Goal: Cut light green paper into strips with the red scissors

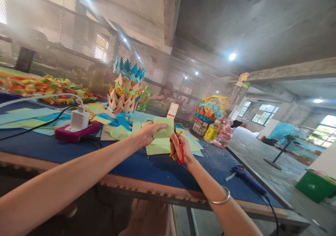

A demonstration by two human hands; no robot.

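Observation:
My left hand [148, 133] pinches a light green sheet of paper [166, 128] and holds it up above the blue table [147, 166]. To its right, my right hand [181, 148] grips red-handled scissors [179, 148], whose blades point up into the paper's right edge. More light green sheets [159, 147] lie flat on the table just under both hands. A bangle sits on my right wrist.
A white charger on a pink power strip [77, 127] with cables lies left. Stacked paper crowns [126, 89], a green bottle [144, 99], a paper basket [208, 115], a yellow bottle [211, 131] and a pink bottle [223, 133] stand behind. A blue glue gun [246, 178] lies right.

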